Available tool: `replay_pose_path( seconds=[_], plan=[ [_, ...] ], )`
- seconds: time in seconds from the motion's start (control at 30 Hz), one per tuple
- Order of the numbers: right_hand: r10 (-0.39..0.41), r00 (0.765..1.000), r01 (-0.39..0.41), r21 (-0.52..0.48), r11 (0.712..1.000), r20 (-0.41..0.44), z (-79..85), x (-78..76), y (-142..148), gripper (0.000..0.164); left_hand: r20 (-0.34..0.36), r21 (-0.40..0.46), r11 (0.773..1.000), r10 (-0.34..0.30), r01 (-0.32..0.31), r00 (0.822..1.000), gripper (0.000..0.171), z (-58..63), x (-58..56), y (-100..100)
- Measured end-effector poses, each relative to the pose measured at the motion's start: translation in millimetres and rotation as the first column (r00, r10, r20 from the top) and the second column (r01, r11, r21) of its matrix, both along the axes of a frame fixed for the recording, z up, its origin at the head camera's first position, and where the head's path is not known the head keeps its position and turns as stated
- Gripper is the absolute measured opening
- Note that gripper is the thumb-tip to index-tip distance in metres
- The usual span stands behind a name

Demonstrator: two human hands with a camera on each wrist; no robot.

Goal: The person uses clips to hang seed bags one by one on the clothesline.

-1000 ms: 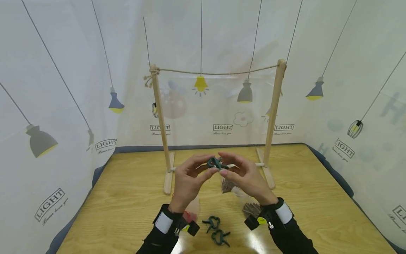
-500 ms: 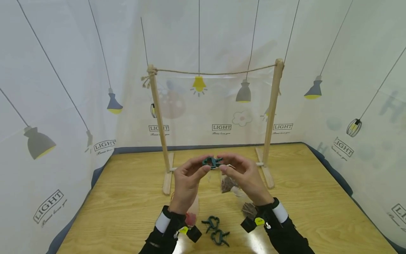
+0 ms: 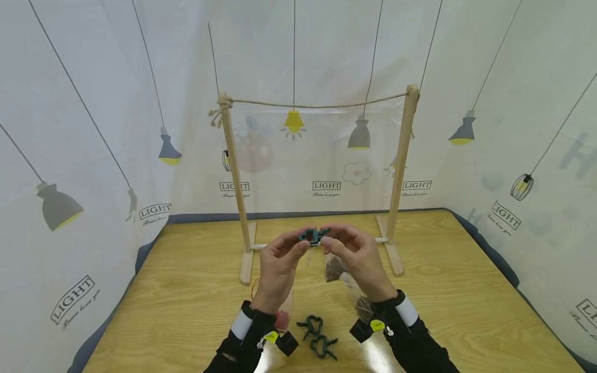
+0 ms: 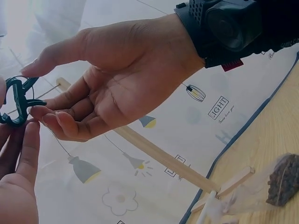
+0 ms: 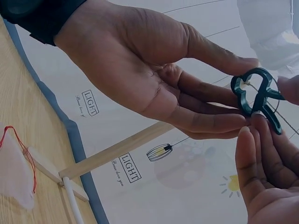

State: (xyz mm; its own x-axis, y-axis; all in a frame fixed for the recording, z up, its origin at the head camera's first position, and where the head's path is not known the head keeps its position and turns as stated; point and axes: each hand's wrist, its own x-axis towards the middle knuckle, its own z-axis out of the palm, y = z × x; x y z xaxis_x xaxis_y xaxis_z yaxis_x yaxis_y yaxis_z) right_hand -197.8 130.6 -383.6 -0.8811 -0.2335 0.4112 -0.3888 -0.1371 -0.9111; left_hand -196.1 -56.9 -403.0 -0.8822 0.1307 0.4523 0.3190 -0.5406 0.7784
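A small dark-green plastic spring clip (image 3: pixel 317 239) is held up between both hands above the table. My left hand (image 3: pixel 278 267) pinches its rounded, cloud-shaped end between thumb and fingertips. At the lever end, my right hand (image 3: pixel 366 261) grips the handles with thumb and fingers. The right wrist view shows the clip (image 5: pixel 260 99) from the side, with the left hand (image 5: pixel 140 70) on its rounded end. In the left wrist view the right hand (image 4: pixel 126 74) pinches the levers. Two similar clips, one upper (image 3: pixel 305 325) and one lower (image 3: pixel 328 342), lie on the table below.
A wooden stand (image 3: pixel 401 166) with a rope (image 3: pixel 317 107) tied between its posts stands behind the hands. A pouch with pinkish contents (image 3: pixel 282 319) lies partly behind the left wrist. Clear bags with dark contents, one farther (image 3: pixel 335 269) and one nearer (image 3: pixel 364 309), lie by the right arm.
The clip has turned between the fingers, and both hands have shifted slightly. The right forearm has drawn a little inward to the left. The clips and bags on the table stay put.
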Motion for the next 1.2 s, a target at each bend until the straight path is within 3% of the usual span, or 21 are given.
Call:
replay_pose_path(
  seconds=[0.33,0.6,0.9,1.2],
  plan=[
    [-0.059,0.998,0.060,0.038,0.997,-0.017,1.3,-4.1,3,0.028,-0.013,-0.119,0.993,-0.007,0.005,1.000,0.043,2.3,-5.9,-7],
    [-0.072,0.997,0.073,0.040,0.996,-0.032,5.1,-8.4,10,0.029,-0.014,-0.117,0.993,0.024,-0.026,1.000,0.050,3.4,-14.5,-22],
    [-0.068,0.995,0.068,-0.004,0.998,-0.076,5.1,-14.6,19,0.028,0.020,-0.120,0.985,0.128,-0.125,0.992,0.046,3.0,-24.4,-45],
    [-0.130,0.984,0.132,0.003,0.991,-0.125,3.7,-18.3,26,0.024,0.134,-0.173,0.959,0.248,-0.223,0.960,0.044,-6.5,-28.4,-65]
  ],
)
